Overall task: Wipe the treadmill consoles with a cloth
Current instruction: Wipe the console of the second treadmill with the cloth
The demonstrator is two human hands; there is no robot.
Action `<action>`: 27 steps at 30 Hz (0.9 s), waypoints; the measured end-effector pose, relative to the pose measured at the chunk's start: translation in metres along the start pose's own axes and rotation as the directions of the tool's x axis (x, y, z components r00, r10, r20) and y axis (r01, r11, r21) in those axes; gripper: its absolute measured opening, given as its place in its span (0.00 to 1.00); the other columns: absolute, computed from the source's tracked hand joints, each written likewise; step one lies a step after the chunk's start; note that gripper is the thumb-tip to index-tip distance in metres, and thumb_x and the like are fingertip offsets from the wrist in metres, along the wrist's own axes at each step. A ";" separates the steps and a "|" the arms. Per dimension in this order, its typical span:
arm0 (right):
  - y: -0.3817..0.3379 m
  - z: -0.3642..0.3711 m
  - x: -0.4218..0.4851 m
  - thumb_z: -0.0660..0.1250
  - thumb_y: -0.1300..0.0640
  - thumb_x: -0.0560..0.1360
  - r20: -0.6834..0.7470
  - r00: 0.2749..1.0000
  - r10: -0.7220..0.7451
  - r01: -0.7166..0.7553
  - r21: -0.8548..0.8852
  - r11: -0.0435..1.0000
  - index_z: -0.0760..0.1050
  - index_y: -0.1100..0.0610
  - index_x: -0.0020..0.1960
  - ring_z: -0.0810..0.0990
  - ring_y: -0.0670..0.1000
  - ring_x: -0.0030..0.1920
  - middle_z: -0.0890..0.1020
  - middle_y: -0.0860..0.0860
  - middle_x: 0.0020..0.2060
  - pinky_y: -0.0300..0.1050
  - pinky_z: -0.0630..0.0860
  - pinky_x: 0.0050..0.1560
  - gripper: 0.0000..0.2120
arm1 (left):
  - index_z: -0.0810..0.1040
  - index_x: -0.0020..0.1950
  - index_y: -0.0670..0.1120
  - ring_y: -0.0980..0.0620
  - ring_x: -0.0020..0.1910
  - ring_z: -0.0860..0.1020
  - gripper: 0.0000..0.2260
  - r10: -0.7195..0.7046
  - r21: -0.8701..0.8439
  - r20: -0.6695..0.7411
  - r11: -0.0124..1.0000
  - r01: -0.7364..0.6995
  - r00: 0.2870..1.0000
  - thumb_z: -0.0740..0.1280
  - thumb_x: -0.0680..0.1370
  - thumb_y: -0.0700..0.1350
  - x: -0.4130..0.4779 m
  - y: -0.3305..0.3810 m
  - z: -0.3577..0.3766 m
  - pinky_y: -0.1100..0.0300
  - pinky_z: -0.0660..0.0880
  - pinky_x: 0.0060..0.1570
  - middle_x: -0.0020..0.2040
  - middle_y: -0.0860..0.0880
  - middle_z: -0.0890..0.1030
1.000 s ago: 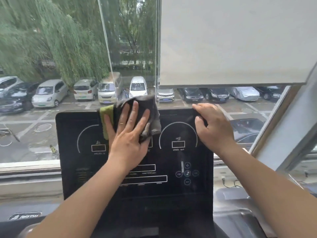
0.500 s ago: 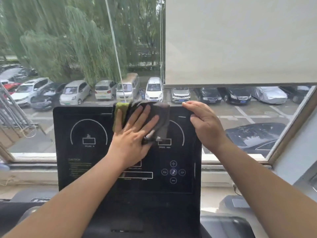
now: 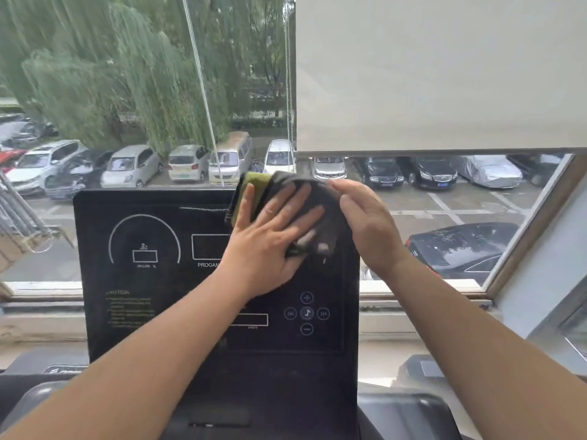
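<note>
Her flat left hand (image 3: 270,246) pins the cloth (image 3: 317,208) high on the console (image 3: 152,312), right hand (image 3: 368,223) curled loosely beside it, and pressure could trip the buttons (image 3: 306,313) just below.

A single head-worn wide-angle view looks forward and slightly down, close to an upright black console (image 3: 158,281) that fills the lower middle. Both forearms reach in from the bottom edge. Beyond the console, the view faces a window (image 3: 127,90) overlooking parked cars (image 3: 130,166).
</note>
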State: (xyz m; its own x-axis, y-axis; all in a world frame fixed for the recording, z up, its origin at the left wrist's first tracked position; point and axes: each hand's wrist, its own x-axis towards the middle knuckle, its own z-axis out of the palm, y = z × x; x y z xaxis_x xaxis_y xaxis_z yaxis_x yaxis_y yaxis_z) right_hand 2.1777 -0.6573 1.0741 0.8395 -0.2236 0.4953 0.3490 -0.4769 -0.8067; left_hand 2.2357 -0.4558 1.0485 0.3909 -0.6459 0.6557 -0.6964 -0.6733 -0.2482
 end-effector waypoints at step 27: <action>0.038 0.018 -0.080 0.54 0.38 0.81 0.003 0.666 0.746 -0.716 0.284 0.638 0.77 0.54 0.64 0.81 0.56 0.59 0.83 0.54 0.59 0.56 0.78 0.61 0.24 | 0.60 0.82 0.58 0.50 0.84 0.48 0.38 0.352 -0.171 0.304 0.934 -0.312 0.885 0.69 0.73 0.54 -0.134 0.090 0.043 0.35 0.39 0.78 0.85 0.53 0.53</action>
State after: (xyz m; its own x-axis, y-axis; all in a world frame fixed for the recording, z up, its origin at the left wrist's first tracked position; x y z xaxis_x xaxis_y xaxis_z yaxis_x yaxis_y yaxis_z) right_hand 2.1317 -0.6423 0.9982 0.8207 -0.5019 -0.2731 -0.2602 0.0973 -0.9607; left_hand 2.1469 -0.4452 0.9080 0.2840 -0.9181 0.2765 -0.8760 -0.3657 -0.3144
